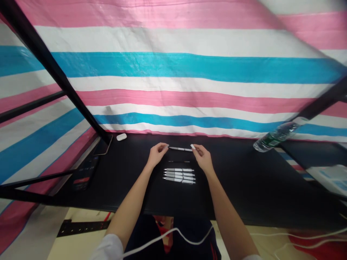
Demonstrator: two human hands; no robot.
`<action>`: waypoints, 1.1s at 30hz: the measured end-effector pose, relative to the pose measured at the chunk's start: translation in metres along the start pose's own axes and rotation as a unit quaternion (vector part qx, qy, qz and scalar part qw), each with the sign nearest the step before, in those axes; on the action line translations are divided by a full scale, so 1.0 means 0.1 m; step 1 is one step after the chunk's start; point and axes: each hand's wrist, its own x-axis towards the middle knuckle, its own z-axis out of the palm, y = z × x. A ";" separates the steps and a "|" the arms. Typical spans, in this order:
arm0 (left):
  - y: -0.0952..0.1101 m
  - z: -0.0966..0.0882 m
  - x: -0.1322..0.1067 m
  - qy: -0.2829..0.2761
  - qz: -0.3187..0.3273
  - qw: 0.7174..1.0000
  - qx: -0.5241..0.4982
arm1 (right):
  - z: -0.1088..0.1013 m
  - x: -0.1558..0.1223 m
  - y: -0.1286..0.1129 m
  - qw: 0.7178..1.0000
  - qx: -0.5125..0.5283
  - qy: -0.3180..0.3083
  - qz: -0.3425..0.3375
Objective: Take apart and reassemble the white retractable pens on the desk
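Both my hands hold one white pen (179,148) level above the black table (244,180). My left hand (156,154) pinches its left end. My right hand (202,157) pinches its right end, where a small white piece shows at the fingertips. Below the hands, several white pens (179,175) lie side by side in a neat row on the table. A thin dark part (179,161) lies between the held pen and the row.
A white earbud case (121,137) and a phone (103,146) sit at the table's back left, another dark phone (84,173) at the left edge. A plastic water bottle (279,136) stands at the right. A striped tarp (189,72) hangs behind. White cables (173,234) run below.
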 end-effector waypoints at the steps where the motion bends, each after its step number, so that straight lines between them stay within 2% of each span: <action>1: -0.03 -0.02 0.00 0.005 0.005 0.999 0.036 | 0.00 0.00 0.02 0.999 -0.045 -0.001 -0.017; 5: -0.12 -0.08 0.01 -0.020 0.037 0.982 0.187 | -0.01 -0.03 0.07 0.981 -0.174 -0.062 -0.068; 8: -0.18 -0.11 0.01 -0.036 0.052 0.960 0.271 | -0.04 -0.03 0.10 0.968 -0.211 -0.114 -0.070; 11: -0.22 -0.11 0.02 -0.042 0.066 0.946 0.314 | -0.11 -0.01 0.14 0.966 -0.215 -0.127 -0.063; 18: -0.27 -0.11 0.04 -0.047 0.061 0.954 0.289 | -0.30 0.05 0.27 0.953 -0.269 -0.131 -0.049; 24: -0.27 -0.11 0.04 -0.054 0.063 0.944 0.319 | -0.28 0.04 0.33 0.943 -0.307 -0.114 -0.059; 33: -0.22 -0.11 0.02 -0.051 0.064 0.942 0.326 | -0.24 0.03 0.35 0.954 -0.283 -0.090 -0.044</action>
